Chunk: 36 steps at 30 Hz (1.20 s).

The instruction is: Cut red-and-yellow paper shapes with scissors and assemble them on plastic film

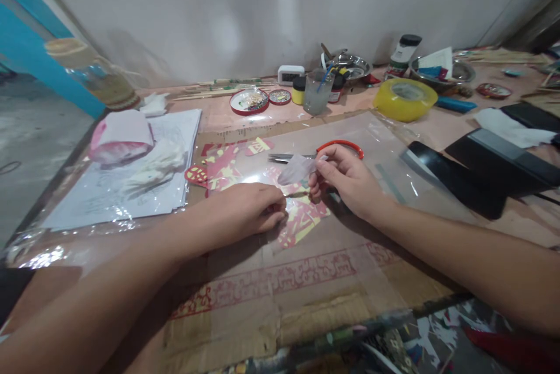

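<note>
My right hand (339, 178) pinches a thin, whitish translucent sheet (296, 170) between thumb and fingers. To its left, my left hand (262, 206) rests low with its fingers curled; what they hold, if anything, is hidden. Under both hands lies a pink and yellow patterned cutout (300, 228) on clear plastic over cardboard. Scissors with red handles (345, 143) lie just behind my right hand, blades pointing left. A small red and yellow oval piece (196, 174) is left of the cutout.
White papers (170, 129) bearing a pink-white bundle (121, 136) are at left. Toward the wall stand a cup of cloudy liquid (317, 94), a white digital clock (291, 74) and a yellow tape roll (405, 100). A black device (503, 161) sits at right. Scraps lie below the front edge.
</note>
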Each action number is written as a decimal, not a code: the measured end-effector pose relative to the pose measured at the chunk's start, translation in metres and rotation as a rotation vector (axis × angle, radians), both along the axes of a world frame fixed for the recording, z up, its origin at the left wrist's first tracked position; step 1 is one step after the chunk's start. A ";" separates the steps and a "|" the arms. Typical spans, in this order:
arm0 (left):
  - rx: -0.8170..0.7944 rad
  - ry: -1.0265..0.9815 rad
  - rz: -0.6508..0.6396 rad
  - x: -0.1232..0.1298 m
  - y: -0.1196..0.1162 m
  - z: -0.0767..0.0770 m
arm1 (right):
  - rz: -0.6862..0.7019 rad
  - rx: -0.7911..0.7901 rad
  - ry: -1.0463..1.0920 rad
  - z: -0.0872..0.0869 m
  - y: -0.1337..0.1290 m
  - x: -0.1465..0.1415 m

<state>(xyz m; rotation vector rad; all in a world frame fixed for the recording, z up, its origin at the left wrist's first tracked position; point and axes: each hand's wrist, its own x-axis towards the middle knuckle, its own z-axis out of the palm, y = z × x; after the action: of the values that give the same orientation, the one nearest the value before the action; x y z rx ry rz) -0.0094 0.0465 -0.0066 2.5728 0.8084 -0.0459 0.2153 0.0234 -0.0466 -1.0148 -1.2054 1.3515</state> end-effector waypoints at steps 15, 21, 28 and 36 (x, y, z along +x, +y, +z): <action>-0.104 -0.073 0.191 0.006 -0.002 -0.007 | 0.853 0.109 -0.192 0.063 -0.042 0.006; -0.168 -0.207 0.243 0.005 -0.002 -0.010 | 1.026 0.342 -0.477 0.053 -0.043 -0.001; -0.314 -0.369 0.365 0.005 -0.003 -0.011 | 1.081 0.358 -0.527 0.047 -0.042 -0.003; -0.338 -0.378 0.078 -0.008 0.014 -0.018 | 1.172 0.317 -0.428 0.040 -0.033 -0.001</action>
<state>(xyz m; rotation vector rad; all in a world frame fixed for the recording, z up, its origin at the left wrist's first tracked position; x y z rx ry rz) -0.0173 0.0607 -0.0251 2.1393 0.6874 0.2940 0.2143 -0.0099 -0.0068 -0.3027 -2.4614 1.7175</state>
